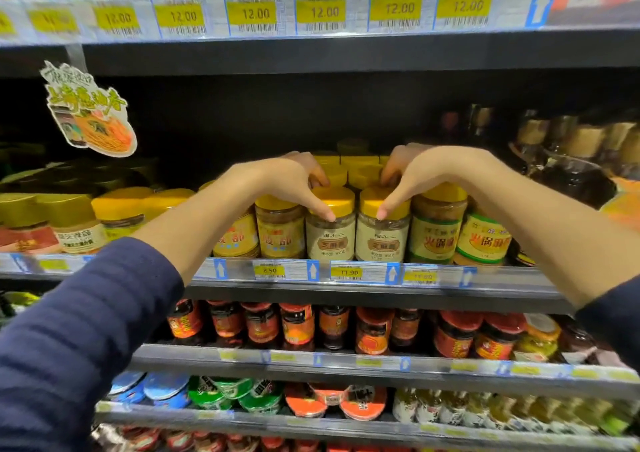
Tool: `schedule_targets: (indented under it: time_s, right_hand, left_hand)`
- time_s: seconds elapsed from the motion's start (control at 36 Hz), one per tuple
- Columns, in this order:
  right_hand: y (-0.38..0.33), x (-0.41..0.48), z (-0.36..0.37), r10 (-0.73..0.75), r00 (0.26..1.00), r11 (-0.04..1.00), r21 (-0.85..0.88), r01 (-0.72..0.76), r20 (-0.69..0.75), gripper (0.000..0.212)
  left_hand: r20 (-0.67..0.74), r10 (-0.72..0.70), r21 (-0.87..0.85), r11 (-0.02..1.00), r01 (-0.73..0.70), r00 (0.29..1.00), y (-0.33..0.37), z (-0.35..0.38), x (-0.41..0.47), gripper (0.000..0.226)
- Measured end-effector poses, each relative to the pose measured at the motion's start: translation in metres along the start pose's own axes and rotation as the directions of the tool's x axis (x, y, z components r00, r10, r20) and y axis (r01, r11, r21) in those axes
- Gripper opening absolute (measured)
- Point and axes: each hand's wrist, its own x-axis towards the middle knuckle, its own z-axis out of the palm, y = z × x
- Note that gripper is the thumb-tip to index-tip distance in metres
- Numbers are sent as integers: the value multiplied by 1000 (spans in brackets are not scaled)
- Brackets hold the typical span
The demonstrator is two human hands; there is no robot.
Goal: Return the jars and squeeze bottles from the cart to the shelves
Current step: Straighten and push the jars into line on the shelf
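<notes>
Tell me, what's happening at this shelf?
A person is stocking a shelf with both bare hands. The left hand grips the yellow lid of the left cream-labelled jar, and the right hand grips the lid of the right cream-labelled jar beside it. Both jars stand upright at the shelf's front edge, among other yellow-lidded jars. The cart is not in view.

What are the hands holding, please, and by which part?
The left hand grips the left beige-labelled jar by its yellow lid; the right hand grips the right jar likewise.
</notes>
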Motion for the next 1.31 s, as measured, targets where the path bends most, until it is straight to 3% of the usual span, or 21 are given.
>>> schedule_targets:
  time_s: [0.17, 0.53, 0.64, 0.83, 0.97, 1.08, 1.31]
  right_hand:
    - [0, -1, -2, -1, 1000, 1000, 8, 1, 31, 86]
    - [-5, -1, 0, 2, 1000, 1000, 3, -2, -1, 84]
    - [-9, -5, -6, 20, 999, 1000, -22, -21, -40, 90]
    - [-51, -11, -27, -132, 967, 977, 136, 165, -220, 64]
    - [-92, 8, -25, -219, 945, 958, 131, 256, -243, 69]
    - [-114, 28, -13, -172, 973, 978, 93, 187, -156, 85]
    - [-125, 43, -1, -99, 978, 986, 118, 121, -183, 92]
  left_hand:
    - [14, 12, -23, 1000, -12, 1000, 0, -2, 2, 84]
    - [-4, 17, -66, 998, -17, 1000, 0, 0, -11, 85]
    - [-73, 17, -111, 994, -25, 997, -7, -11, -31, 82]
    - [-133, -101, -167, 983, 78, 986, -50, -35, -73, 75]
    - [-76, -197, -135, 973, 186, 977, -79, -33, -86, 75]
    - [-42, -255, -94, 964, 250, 966, -95, -21, -85, 81]
    - [-52, -275, -57, 961, 272, 960, -108, -10, -77, 90]
